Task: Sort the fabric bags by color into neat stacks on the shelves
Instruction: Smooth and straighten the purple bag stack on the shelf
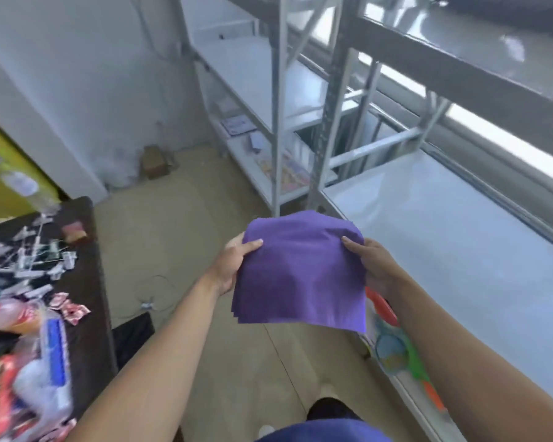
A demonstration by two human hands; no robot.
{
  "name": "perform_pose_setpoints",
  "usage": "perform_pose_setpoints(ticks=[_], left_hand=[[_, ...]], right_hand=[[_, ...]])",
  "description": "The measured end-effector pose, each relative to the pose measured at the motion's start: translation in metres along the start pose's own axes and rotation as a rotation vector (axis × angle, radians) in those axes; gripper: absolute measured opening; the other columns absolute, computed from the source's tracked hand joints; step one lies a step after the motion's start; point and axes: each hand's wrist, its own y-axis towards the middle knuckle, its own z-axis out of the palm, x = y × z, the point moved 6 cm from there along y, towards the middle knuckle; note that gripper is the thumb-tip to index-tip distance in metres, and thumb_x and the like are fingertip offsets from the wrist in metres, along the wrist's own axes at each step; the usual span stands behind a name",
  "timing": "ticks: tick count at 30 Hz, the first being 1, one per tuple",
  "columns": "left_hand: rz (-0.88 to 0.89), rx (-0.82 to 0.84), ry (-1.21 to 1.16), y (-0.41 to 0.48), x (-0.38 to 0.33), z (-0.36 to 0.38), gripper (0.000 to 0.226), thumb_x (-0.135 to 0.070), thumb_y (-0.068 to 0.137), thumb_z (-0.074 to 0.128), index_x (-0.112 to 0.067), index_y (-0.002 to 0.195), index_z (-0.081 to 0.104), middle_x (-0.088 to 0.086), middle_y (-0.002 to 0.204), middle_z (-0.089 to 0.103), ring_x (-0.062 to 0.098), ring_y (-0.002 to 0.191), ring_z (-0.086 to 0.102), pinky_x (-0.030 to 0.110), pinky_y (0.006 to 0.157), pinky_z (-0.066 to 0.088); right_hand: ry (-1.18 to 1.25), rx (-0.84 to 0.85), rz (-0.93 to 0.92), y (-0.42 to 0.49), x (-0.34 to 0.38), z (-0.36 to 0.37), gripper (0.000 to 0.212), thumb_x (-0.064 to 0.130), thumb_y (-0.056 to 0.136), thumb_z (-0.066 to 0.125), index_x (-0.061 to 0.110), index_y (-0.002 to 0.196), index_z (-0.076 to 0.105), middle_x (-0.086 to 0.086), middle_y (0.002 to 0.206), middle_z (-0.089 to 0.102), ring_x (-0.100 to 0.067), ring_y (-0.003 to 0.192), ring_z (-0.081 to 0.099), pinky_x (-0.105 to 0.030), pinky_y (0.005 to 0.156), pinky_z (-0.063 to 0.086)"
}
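I hold a thin stack of purple fabric bags point(300, 272) nearly flat, its layered edges stepped at the seven o'clock corner. My left hand point(233, 266) pinches its nine o'clock edge and my right hand point(374, 266) its three o'clock edge. The white shelf point(444, 237) lies at two o'clock.

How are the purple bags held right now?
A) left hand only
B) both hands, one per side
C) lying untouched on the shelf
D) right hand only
B: the left hand and the right hand each grip one side of the purple bags, short of the shelf.
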Motion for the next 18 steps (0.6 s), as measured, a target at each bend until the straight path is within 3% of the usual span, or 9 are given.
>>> perform_pose_setpoints(ticks=[3,6,9,14,18], left_hand=[[0.038,-0.082,0.005,0.021,-0.026,-0.045,0.025,-0.009,0.101,0.057,-0.01,0.122,0.07,0.016,0.117,0.075,0.026,0.095,0.074,0.036,0.086,0.06],[0.034,-0.158,0.011,0.052,-0.049,-0.094,0.019,-0.012,0.101,0.06,-0.006,0.11,0.075,0.02,0.111,0.075,0.03,0.095,0.072,0.038,0.087,0.057],[0.034,-0.233,0.041,0.093,-0.081,-0.141,0.018,-0.015,0.102,0.062,-0.002,0.109,0.073,0.022,0.11,0.075,0.031,0.093,0.072,0.036,0.083,0.058],[0.039,-0.398,0.036,0.167,-0.14,-0.221,0.032,-0.021,0.098,0.069,0.006,0.114,0.07,0.028,0.117,0.072,0.036,0.103,0.071,0.049,0.098,0.054],[0.073,-0.476,-0.02,0.203,-0.185,-0.272,0.025,-0.019,0.095,0.073,0.0,0.111,0.074,0.023,0.113,0.075,0.036,0.106,0.073,0.049,0.099,0.056]], right_hand=[[-0.076,-0.013,-0.022,0.06,0.006,0.04,0.016,0.013,0.1,0.064,0.005,0.109,0.074,-0.01,0.093,0.079,-0.019,0.076,0.074,-0.028,0.065,0.06],[-0.17,-0.031,-0.059,0.128,0.011,0.076,0.023,0.018,0.095,0.073,0.006,0.116,0.073,-0.014,0.109,0.077,-0.024,0.091,0.072,-0.036,0.08,0.061],[-0.203,0.016,-0.053,0.2,0.024,0.117,0.021,0.022,0.094,0.073,0.013,0.112,0.075,-0.013,0.111,0.077,-0.026,0.096,0.072,-0.045,0.092,0.057],[-0.116,0.108,0.019,0.315,0.057,0.192,0.02,0.02,0.098,0.068,0.013,0.116,0.074,-0.014,0.113,0.076,-0.025,0.094,0.073,-0.041,0.087,0.059],[-0.148,0.189,0.027,0.386,0.093,0.254,0.02,0.02,0.1,0.065,0.014,0.117,0.074,-0.012,0.11,0.077,-0.026,0.095,0.073,-0.045,0.094,0.058]])
